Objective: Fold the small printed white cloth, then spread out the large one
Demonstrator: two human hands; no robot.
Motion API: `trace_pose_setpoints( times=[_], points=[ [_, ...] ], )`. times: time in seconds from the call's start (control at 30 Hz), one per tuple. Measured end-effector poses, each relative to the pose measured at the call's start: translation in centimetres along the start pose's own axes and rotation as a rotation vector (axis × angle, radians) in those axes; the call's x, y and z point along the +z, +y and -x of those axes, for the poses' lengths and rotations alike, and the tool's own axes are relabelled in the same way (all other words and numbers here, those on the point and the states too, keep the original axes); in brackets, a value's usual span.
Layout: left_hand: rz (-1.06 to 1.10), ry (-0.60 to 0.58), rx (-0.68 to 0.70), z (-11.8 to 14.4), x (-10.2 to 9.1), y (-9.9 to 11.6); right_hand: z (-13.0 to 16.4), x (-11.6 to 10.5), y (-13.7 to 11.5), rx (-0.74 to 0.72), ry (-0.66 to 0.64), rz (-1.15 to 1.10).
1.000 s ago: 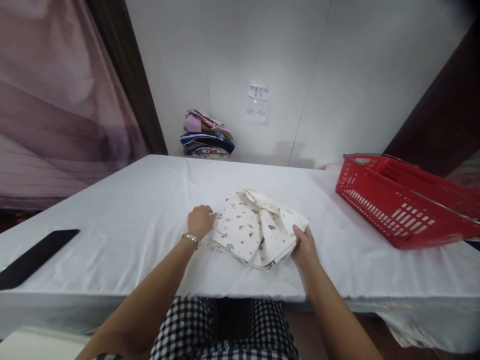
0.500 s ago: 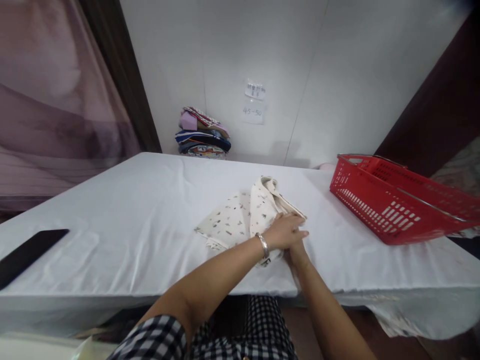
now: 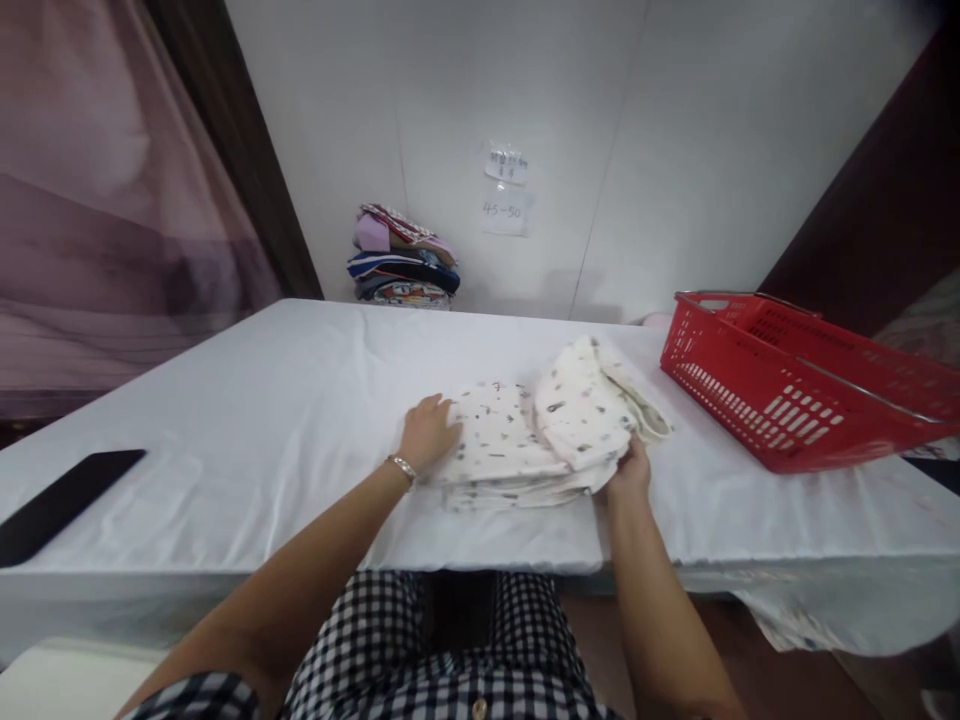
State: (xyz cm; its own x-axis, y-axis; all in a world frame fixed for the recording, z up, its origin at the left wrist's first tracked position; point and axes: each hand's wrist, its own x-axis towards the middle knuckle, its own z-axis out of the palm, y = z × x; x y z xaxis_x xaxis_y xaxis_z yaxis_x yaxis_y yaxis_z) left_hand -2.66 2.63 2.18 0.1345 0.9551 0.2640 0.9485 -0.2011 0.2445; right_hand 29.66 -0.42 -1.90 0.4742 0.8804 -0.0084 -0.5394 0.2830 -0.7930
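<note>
Folded printed garment (image 3: 525, 440) lies on white table (image 3: 225, 420) between both hands. Left hand (image 3: 429, 432) rests flat on its left edge; right hand (image 3: 630, 468) grips its right fold, hands apart.

- red plastic basket (image 3: 795, 400) at the table's right end;
- stack of folded clothes (image 3: 403, 258) against the wall;
- paper notes (image 3: 505, 188) on the wall;
- black flat object (image 3: 64, 495) at left

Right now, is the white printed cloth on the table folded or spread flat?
Folded. The white printed cloth lies in stacked layers, edges visible at its front, between the left hand and right hand.
</note>
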Motion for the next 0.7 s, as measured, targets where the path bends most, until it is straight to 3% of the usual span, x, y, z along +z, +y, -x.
trace_pose_setpoints(
  times=[0.1, 0.17, 0.23, 0.37, 0.5, 0.6, 0.7],
  points=[
    [-0.054, -0.108, -0.100, 1.3, 0.4, -3.2, -0.9, -1.0, 0.2, 0.080, 0.145, 0.027],
    [-0.013, -0.124, -0.092, 2.1, 0.6, -3.6, -0.6, -0.7, 0.1, 0.086, 0.113, 0.021],
    [0.072, -0.096, -0.127, 2.7, 0.6, -2.8, 0.0, -0.1, -0.1, 0.039, 0.035, -0.037],
    [0.209, -0.098, -0.194, 3.4, 0.8, 1.4, 0.3, 0.1, -0.3, -0.014, -0.051, -0.086],
    [0.217, -0.186, -0.134, 3.6, 1.6, 4.7, -1.0, -1.0, 0.6, 0.091, 0.026, 0.046],
    [0.261, -0.216, -0.097, 2.7, 1.4, 4.5, -1.8, -1.0, 0.6, 0.134, 0.159, 0.118],
    [0.215, -0.063, -0.102, 0.7, -0.7, 2.2, -2.3, 0.1, -0.4, 0.154, 0.099, 0.152]
  ],
)
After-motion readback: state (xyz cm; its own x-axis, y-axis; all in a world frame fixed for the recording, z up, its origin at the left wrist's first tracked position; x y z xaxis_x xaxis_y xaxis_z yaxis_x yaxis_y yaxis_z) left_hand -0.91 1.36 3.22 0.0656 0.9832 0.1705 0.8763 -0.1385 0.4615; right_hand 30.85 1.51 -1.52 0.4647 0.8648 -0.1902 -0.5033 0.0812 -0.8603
